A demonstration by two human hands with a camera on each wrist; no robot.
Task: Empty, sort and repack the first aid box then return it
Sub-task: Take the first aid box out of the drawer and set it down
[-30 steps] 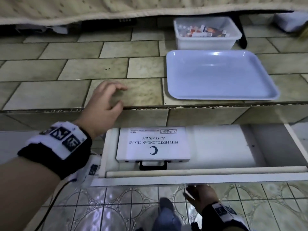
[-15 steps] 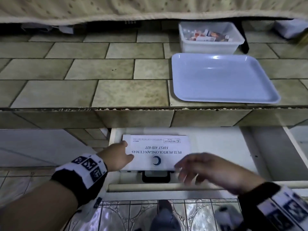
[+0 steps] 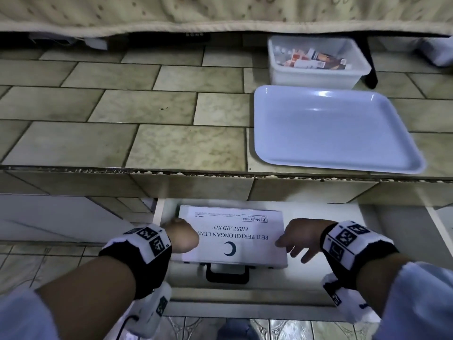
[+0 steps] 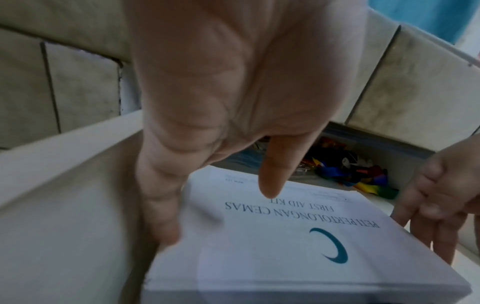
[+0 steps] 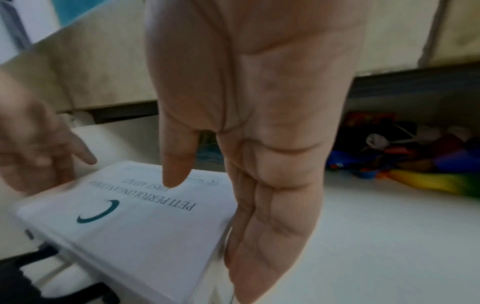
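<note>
White plastic forms the one first aid box, which lies flat in the left part of an open drawer under a tiled counter, its single black handle facing the person and its printed lid upward. Two hands flank it. The left hand sits at the box's left edge; in the left wrist view its fingers run straight down along that side while the thumb hovers over the lid. The right hand is at the right edge, fingers extended down the side wall and thumb above the lid; neither hand shows fingers curled round the box, and both look spread rather than clamped. On the counter stand one pale blue tray and, just behind it, one white tub holding several small packets. At the drawer's back lies a heap of coloured items, too blurred to count.
</note>
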